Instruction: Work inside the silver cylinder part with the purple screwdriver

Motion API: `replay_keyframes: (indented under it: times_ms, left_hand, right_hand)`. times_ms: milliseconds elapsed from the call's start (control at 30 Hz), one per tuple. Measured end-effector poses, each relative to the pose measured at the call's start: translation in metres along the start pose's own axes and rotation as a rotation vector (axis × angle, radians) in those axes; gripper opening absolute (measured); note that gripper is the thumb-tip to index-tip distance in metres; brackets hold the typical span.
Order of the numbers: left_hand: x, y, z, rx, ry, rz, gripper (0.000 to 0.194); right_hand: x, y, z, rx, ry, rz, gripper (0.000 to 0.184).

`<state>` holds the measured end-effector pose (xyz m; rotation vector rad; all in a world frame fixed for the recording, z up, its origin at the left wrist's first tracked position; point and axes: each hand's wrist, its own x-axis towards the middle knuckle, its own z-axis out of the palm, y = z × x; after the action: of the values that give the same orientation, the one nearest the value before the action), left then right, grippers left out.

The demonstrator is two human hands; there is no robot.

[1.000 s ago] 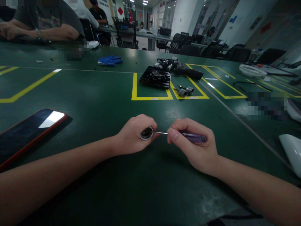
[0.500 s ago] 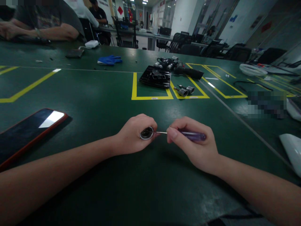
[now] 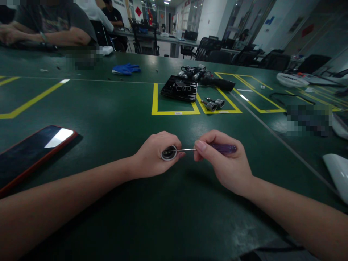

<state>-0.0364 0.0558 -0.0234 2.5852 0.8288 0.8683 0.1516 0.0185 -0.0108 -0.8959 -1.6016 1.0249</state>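
Note:
My left hand point(image 3: 154, 154) is wrapped round a small round metal cup-like part point(image 3: 169, 153), its open, light-rimmed end facing me and its dark inside showing. Most of that part is hidden in the fist. My right hand point(image 3: 225, 159) grips a screwdriver point(image 3: 224, 149) by its purple see-through handle. The thin shaft points left and reaches across the rim of the metal part; I cannot tell exactly where its tip rests. Both hands are held over the green table point(image 3: 130, 217).
Ahead, two similar metal parts point(image 3: 213, 105) lie in a yellow-taped area beside a black glossy packet point(image 3: 179, 88). Behind it is a heap of cabled metal parts point(image 3: 194, 72). A phone point(image 3: 38, 156) lies left, a blue glove point(image 3: 126, 69) farther off. Another person point(image 3: 54, 29) sits far left.
My right hand has tilted the screwdriver slightly, its handle end rising and the shaft lying nearer level. The left hand and the metal part have hardly moved.

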Motion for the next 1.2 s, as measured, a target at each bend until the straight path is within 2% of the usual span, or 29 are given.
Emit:
replay_keyframes:
  times_ms: [233,400,600,900,1200]
  left_hand:
    - [-0.001,-0.002,0.0,-0.004,0.009,0.035,0.012]
    - [-0.001,-0.002,0.001,-0.009,0.009,0.023,0.012]
    - [0.0,0.0,0.0,0.005,-0.007,-0.014,0.013]
    - [0.0,0.0,0.0,0.004,0.017,0.027,0.012]
    - [0.0,-0.001,-0.001,-0.01,0.024,0.032,0.013]
  right_hand:
    - [-0.002,-0.012,-0.001,-0.157,-0.028,-0.122,0.011]
    - [-0.001,-0.009,0.0,-0.148,-0.041,-0.077,0.012]
    - [0.001,-0.001,-0.001,-0.008,-0.019,0.012,0.013]
    - [-0.003,-0.011,0.0,-0.244,-0.035,-0.182,0.012]
    - [-0.003,-0.011,0.0,-0.24,-0.028,-0.219,0.012]
